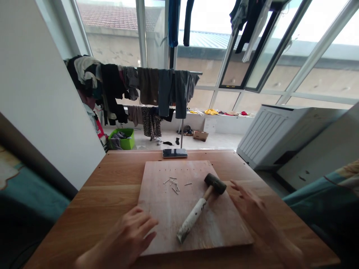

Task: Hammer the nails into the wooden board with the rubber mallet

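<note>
A square wooden board (168,216) lies flat on the table. On its right half rests a mallet with a dark head (215,183) and a worn white handle (193,219), the handle slanting toward me. Several small nails (174,184) are scattered in a loose cluster on the board, one lying apart. A row of small dark dots runs near the far edge. My left hand (134,228), fingers loosely bent and apart, is at the board's left edge and holds nothing. Beside the right edge, near the mallet head, my right hand (249,203) is empty with its fingers extended.
A phone (175,152) lies at the far edge of the wooden table (112,190). Beyond it are a rack of hanging clothes (148,86), a green basket (128,140) and a cardboard box (200,136). A white appliance (269,130) stands at the right.
</note>
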`<action>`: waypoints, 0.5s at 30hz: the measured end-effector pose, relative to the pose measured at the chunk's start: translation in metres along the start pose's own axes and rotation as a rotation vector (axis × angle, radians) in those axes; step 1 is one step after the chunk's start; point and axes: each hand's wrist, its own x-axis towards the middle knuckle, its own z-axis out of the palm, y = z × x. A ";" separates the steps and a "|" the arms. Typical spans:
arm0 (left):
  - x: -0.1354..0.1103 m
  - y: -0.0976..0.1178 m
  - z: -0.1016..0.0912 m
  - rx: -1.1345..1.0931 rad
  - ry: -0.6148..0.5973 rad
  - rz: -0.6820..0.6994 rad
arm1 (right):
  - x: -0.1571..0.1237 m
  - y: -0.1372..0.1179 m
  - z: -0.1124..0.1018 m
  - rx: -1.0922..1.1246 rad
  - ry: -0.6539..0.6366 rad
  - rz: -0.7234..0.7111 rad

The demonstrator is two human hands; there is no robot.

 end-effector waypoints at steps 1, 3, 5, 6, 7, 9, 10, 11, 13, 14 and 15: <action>-0.014 0.002 0.011 0.024 0.049 0.022 | -0.017 0.012 0.011 -0.020 -0.044 -0.014; -0.037 0.005 0.029 0.105 0.167 0.036 | -0.044 0.026 0.030 -0.062 -0.090 0.003; -0.051 0.006 0.042 0.198 0.250 -0.017 | -0.060 0.029 0.044 -0.092 -0.083 -0.010; -0.056 0.006 0.047 0.240 0.286 -0.056 | -0.064 0.028 0.048 -0.106 -0.072 -0.012; -0.060 0.005 0.050 0.276 0.323 -0.095 | -0.067 0.025 0.051 -0.115 -0.066 -0.019; -0.067 0.002 0.054 0.327 0.379 -0.159 | -0.069 0.018 0.055 -0.123 -0.065 -0.032; -0.071 -0.001 0.056 0.343 0.393 -0.182 | -0.070 0.013 0.057 -0.123 -0.067 -0.044; -0.076 -0.005 0.056 0.359 0.406 -0.205 | -0.070 0.007 0.059 -0.123 -0.070 -0.060; -0.092 -0.015 0.057 0.393 0.428 -0.248 | -0.071 -0.008 0.064 -0.130 -0.074 -0.106; -0.102 -0.021 0.057 0.412 0.441 -0.265 | -0.071 -0.017 0.067 -0.136 -0.078 -0.131; -0.114 -0.028 0.057 0.428 0.454 -0.285 | -0.070 -0.028 0.070 -0.141 -0.084 -0.155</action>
